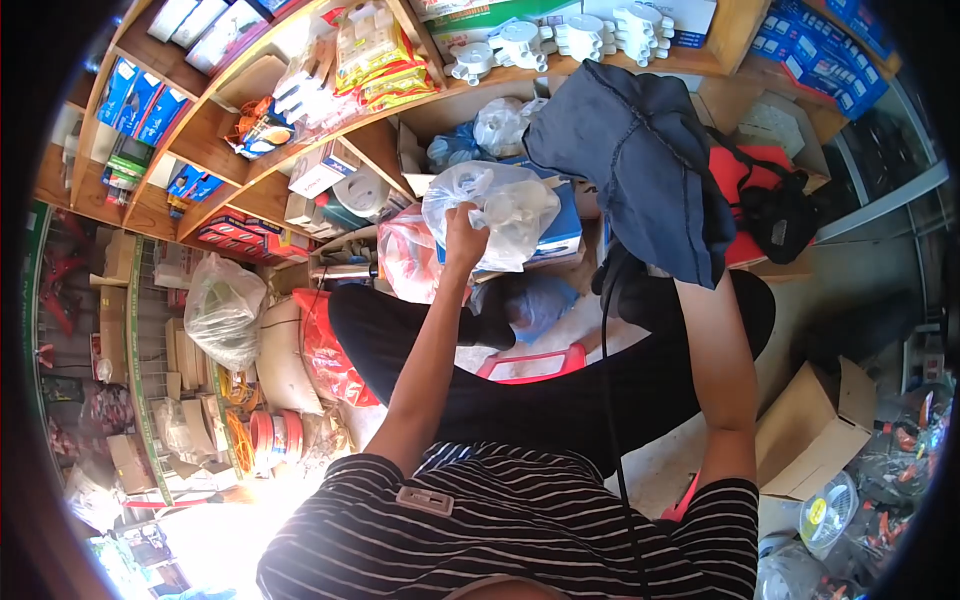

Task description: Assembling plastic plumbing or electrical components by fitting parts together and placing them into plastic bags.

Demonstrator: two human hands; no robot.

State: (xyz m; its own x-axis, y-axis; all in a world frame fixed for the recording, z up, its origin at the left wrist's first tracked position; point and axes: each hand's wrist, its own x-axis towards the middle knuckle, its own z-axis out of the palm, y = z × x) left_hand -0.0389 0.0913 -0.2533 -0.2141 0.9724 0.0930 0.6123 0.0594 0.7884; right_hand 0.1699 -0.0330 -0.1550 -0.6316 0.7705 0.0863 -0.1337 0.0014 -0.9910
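Note:
My left hand [466,237] is closed on a clear plastic bag [510,215] with pale things inside that I cannot make out. This bag rests against a blue box [562,232] at the lower shelf. Beside it hangs a pinkish plastic bag [405,245]. A dark blue-grey cloth [625,150] with visible seams drapes over the end of my right forearm [715,350]. It covers my right hand, so the fingers are hidden and I cannot see what they hold.
Wooden shelves [330,130] curve across the front, holding boxes, yellow-red packets and white round fittings [585,38]. A black bag [785,220] lies on something red at right. An open cardboard box [815,430] stands at lower right. A red-framed item [535,365] lies between my legs.

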